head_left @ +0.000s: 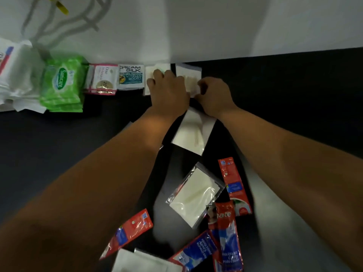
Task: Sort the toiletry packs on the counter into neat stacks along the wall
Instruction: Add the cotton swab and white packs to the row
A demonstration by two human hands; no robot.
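Note:
A row of packs lines the white wall: green wipes (61, 83), a pink-edged sachet stack (102, 79), a Cream Silk sachet stack (130, 77) and two white pack stacks. My left hand (168, 89) lies flat on the left white stack (152, 75). My right hand (215, 96) pinches the near edge of the right white pack (188, 74). Another white pack (193, 132) lies just below my hands, partly hidden by them.
Loose on the dark counter (59, 146) near me: a clear-wrapped white pack (195, 195), several red toothpaste sachets (234, 185) and more white packs (137, 261). White bagged items (15, 75) sit at the far left. A hanger shadow falls on the wall.

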